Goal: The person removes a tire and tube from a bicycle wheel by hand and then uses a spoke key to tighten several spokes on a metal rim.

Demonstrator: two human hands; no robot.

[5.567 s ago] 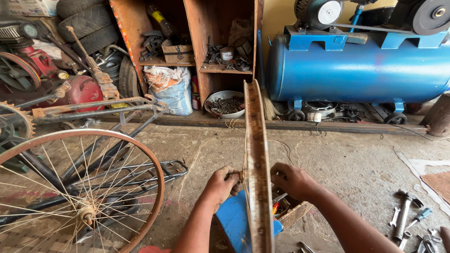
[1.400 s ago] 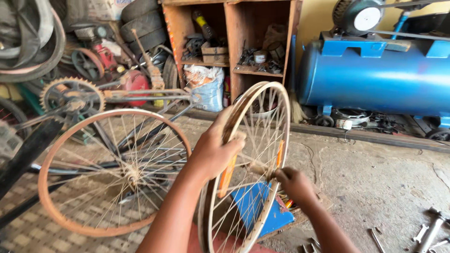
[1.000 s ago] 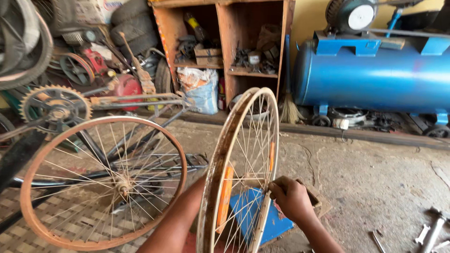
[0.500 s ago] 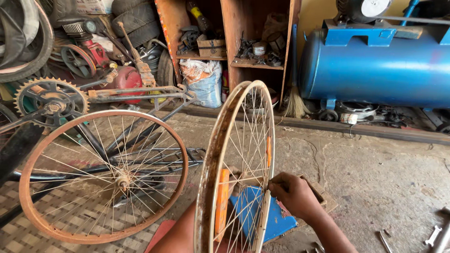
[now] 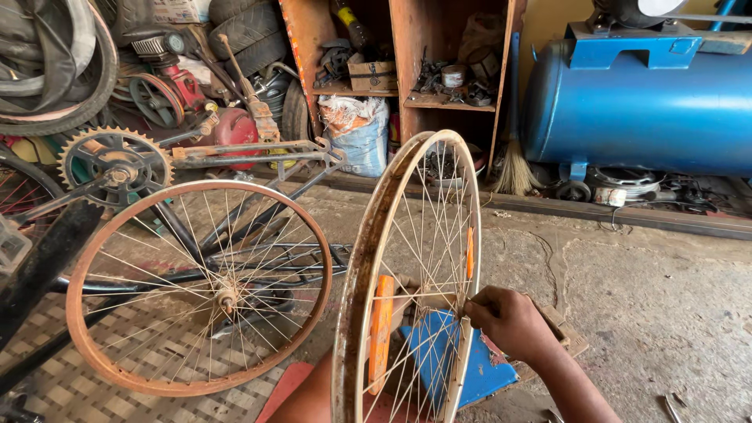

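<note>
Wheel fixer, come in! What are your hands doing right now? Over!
Right hand pinching at spokes of the upright bare wheel rim. Left hand hidden behind it. Second rusty wheel close alongside, left.

A cracked concrete floor (image 5: 650,290) runs to a wooden shelf unit (image 5: 407,70) stuffed with parts against the back wall, beside a blue compressor tank (image 5: 650,110). Old tyres (image 5: 55,70) pile at left; a woven mat (image 5: 141,392) covers the near floor.

two bare wheel rims (image 5: 407,266), one blue tank (image 5: 638,110)
</note>
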